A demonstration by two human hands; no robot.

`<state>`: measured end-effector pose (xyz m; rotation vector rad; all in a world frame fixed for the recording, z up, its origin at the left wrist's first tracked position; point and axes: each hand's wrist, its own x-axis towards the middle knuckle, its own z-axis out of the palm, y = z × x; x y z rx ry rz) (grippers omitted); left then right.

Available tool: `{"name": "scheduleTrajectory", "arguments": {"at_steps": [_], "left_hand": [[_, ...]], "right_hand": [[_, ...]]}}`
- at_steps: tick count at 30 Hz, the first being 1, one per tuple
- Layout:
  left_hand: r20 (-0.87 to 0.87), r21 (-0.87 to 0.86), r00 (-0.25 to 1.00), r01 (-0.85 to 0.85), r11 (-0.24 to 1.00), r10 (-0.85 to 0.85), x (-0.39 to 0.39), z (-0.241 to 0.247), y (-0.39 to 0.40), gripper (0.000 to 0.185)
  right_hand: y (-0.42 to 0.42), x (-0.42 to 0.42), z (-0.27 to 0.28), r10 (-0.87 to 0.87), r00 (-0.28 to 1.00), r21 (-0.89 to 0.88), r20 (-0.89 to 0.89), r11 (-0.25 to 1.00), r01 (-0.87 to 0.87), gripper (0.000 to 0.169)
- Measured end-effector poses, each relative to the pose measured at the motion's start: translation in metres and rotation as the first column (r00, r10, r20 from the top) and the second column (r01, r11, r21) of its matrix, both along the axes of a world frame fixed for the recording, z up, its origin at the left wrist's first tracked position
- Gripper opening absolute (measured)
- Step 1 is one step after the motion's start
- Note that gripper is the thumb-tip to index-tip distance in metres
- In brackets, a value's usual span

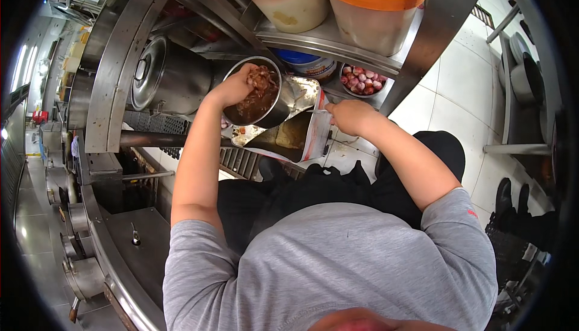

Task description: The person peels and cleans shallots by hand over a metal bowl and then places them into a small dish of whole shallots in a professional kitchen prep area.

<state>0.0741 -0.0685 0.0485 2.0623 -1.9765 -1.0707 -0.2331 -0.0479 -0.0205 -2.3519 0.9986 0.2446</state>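
My left hand (236,86) reaches over the rim of a round steel pot (280,113). Its fingers are closed around a wet clump of brown food pieces (262,81), above the dark brown liquid (251,109) in the pot. The pot is tilted towards me and sits against the top of a rectangular metal tin (319,134). The tin's top is cut open, and a yellowish mass (290,134) shows inside. At the tin's right edge, my right hand (355,116) pinches a thin metal handle (319,111); whether it belongs to the tin or a utensil, I cannot tell.
A large lidded stockpot (181,77) lies left of the steel pot. A bowl of shallots (362,80) and a blue-lidded tub (307,61) are on the lower shelf. Above stand two orange-lidded buckets (289,7). A steel shelf post (429,27) rises at right; floor grating (244,161) runs below.
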Motion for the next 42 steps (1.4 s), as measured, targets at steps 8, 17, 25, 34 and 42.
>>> {"name": "scheduleTrajectory", "arguments": {"at_steps": [8, 17, 25, 34, 42], "left_hand": [[0.367, 0.096, 0.913, 0.15, 0.984, -0.175, -0.004, -0.046, 0.0, 0.093], [0.547, 0.048, 0.794, 0.286, 0.957, -0.265, -0.019, -0.008, 0.002, 0.073], [-0.348, 0.563, 0.792, -0.251, 0.787, 0.501, 0.007, -0.024, 0.0, 0.034], [-0.608, 0.663, 0.562, -0.029, 0.748, 0.561, -0.002, -0.008, -0.004, 0.085], [-0.41, 0.383, 0.813, -0.258, 0.887, 0.413, 0.008, -0.028, 0.007, 0.049]], "right_hand": [[0.0, 0.007, -0.004, 0.014, 1.0, -0.013, -0.013, 1.0, -0.014, 0.035], [-0.002, 0.001, -0.001, 0.013, 1.0, -0.014, 0.009, 1.0, -0.013, 0.037], [0.0, 0.005, 0.01, 0.061, 0.997, -0.001, -0.056, 0.998, -0.061, 0.04], [-0.002, -0.005, 0.004, 0.004, 1.0, -0.01, 0.008, 1.0, -0.004, 0.04], [0.0, 0.001, 0.006, 0.026, 1.0, -0.022, -0.006, 0.999, -0.026, 0.04]]}}
